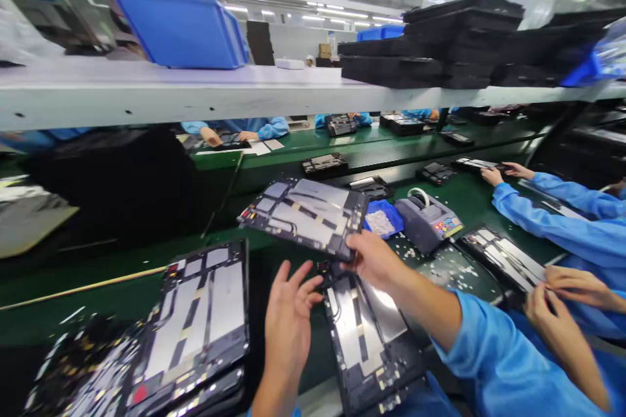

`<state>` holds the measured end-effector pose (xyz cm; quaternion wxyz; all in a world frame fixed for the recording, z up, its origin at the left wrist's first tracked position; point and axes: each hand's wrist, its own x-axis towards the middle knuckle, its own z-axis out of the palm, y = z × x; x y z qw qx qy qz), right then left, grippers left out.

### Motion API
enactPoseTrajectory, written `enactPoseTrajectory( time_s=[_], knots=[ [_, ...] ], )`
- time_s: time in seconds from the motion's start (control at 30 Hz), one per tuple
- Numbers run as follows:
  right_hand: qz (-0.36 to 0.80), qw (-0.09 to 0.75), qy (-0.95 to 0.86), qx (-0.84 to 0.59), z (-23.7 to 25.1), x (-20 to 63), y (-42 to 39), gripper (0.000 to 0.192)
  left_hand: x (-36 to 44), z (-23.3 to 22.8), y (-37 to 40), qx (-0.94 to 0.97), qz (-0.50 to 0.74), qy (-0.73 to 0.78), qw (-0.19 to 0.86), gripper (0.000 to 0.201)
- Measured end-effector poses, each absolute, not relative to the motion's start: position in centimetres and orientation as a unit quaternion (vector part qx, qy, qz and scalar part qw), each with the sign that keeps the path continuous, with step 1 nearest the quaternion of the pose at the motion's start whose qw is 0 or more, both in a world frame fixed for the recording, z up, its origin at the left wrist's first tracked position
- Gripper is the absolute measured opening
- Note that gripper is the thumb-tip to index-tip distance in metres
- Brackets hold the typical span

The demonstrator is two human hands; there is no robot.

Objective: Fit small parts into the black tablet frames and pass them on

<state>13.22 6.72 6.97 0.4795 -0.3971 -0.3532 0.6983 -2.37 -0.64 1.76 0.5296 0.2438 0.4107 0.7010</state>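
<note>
Panel [304, 214]: flat dark rectangle showing silvery foil patches, tilting above the desk [122, 287]
Right hand [374, 259]: grip pinching its corner
Left hand [288, 322]: hovering open-fingered

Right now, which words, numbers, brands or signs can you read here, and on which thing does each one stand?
None can be read.
Tape dispenser: coloured keys on its panel, too small to read.
Open tablet panel in the right hand: small markings, blurred.
Tablet stack beside the open left hand: red stickers, no legible text.

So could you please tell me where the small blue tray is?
The small blue tray sits mid-frame on the green bench, between the lifted panel and the grey dispenser.
</note>
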Motion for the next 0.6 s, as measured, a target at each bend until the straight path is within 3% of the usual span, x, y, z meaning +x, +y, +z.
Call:
enactPoseTrajectory(
  time_s=[0.17, 0.27, 0.37, 0.47, 0.6],
  knots=[
    [0.690, 0.469, -0.410, -0.368, 5.1, 19.5, -2.6, 0.053, -0.8, 5.2, -1.2, 0.294, 0.671, 0.446, 0.514, 0.044],
    [0.624, 0.530, -0.385, -0.426, 4.2, 23.9, -3.2, 0.063, -1.3, 4.5, -2.7, 0.328, 0.589, 0.481, 0.560, 0.045],
    [0.581, 0.470, -0.430, -0.506, 2.6, 26.2, -2.5, 0.056, -1.8, 3.2, -3.8, 0.405, 0.473, 0.501, 0.601, 0.056],
    [0.521, 0.384, -0.514, -0.563, 0.5, 26.1, -2.4, 0.047, -1.9, 1.5, -4.4, 0.484, 0.404, 0.583, 0.513, 0.064],
    [0.417, 0.363, -0.584, -0.595, -0.9, 24.8, -2.6, 0.051, -1.7, 0.0, -5.5, 0.546, 0.371, 0.664, 0.351, 0.061]
  ],
)
